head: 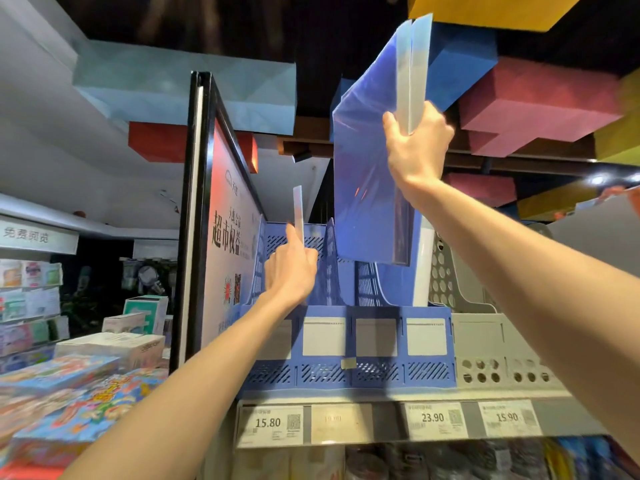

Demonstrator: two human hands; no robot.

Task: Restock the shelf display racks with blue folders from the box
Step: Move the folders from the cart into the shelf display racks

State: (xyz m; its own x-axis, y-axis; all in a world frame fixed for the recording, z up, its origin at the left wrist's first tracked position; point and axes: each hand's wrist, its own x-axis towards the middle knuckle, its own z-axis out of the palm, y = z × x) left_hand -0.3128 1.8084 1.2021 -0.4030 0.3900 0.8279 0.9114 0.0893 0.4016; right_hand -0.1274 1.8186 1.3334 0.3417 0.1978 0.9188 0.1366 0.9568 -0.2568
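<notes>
The shelf (388, 396) carries the blue display rack (325, 375), whose upright dividers make narrow slots. A grey rack (485, 341) stands just beside it on the right. The step in hand looks to be lowering folders into one of the right-hand slots. To do it well, the person should first square the bottom edge over the slot's mouth. The bundle leans at present and should be brought upright, then slid down between the dividers without catching their tops. The thin covers will likely flex, so a grip near the spine helps.

The blue folders (367, 174), two to judge by their pale spines, hang tilted above the rack's right half, with the lower corner at the divider tops. The right hand (415, 147) grips them by the spines, fingers wrapped round. The left hand (291, 271) lays a straight forefinger on the spine of a standing folder (298, 209) in a left slot. Whether its thumb pinches that spine cannot be told.
</notes>
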